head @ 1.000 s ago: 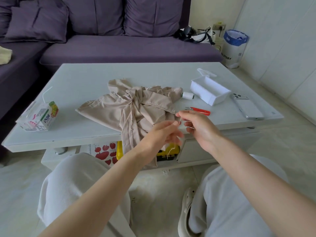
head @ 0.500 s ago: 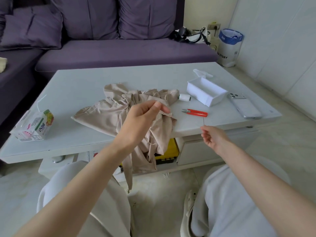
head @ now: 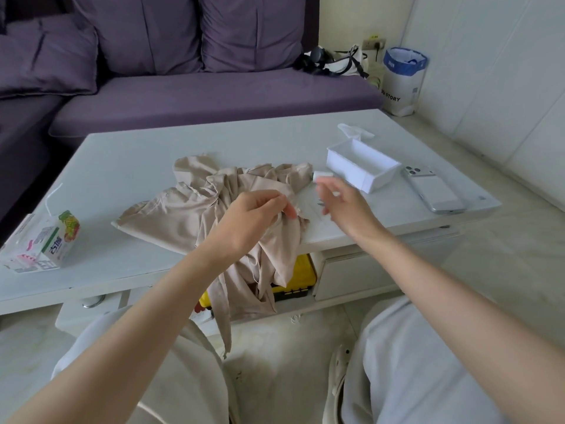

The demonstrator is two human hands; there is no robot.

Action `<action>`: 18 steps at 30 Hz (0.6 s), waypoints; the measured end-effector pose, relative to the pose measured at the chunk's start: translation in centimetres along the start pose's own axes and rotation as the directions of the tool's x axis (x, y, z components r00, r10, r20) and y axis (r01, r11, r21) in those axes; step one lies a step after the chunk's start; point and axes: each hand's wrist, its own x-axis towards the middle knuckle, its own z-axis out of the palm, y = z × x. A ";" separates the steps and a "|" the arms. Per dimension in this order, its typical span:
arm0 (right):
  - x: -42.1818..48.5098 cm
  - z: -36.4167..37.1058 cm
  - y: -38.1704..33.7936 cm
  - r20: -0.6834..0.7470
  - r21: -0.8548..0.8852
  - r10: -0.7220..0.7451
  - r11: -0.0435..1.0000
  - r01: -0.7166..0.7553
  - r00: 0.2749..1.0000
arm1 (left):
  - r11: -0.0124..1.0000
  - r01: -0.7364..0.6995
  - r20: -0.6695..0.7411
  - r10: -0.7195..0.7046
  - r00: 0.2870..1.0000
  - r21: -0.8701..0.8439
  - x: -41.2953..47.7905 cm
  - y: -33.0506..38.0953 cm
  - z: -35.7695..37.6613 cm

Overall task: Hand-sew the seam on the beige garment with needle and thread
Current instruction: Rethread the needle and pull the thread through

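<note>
The beige garment point(head: 183, 215) lies crumpled on the white table point(head: 153, 154), with part of it hanging over the front edge. My left hand point(head: 256, 218) is over its right side and pinches a fold of the fabric between thumb and fingertips. Just to the right, my right hand point(head: 345, 206) is motion-blurred above the table, its fingers raised near the white thread spool point(head: 321, 175). Neither needle nor thread can be made out. The red scissors are almost wholly hidden behind my right hand.
A white open box point(head: 360, 166) and a phone point(head: 434, 191) lie at the table's right. A juice carton point(head: 52, 243) lies at the left edge. A yellow case point(head: 301, 273) sits under the table. A purple sofa point(head: 214, 96) stands behind it.
My right hand has swung up and left from below the table edge to a spot beside the spool. My left hand lowered slightly onto the garment's fold.
</note>
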 end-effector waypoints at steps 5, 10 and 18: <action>-1.9 0.7 -4.5 0.351 0.198 -0.203 0.970 0.140 0.914 | 0.999 -0.004 0.086 0.001 0.996 0.031 0.8 0.4 0.7; -1.2 -0.2 -2.6 0.360 0.147 -0.094 0.988 0.043 0.928 | 0.997 0.068 0.008 -0.069 0.998 0.041 1.5 -1.0 -0.2; 1.6 -0.1 2.8 0.043 -0.002 0.207 0.978 -0.207 0.977 | 0.999 0.017 -0.040 -0.019 0.999 -0.049 0.7 -1.5 -2.6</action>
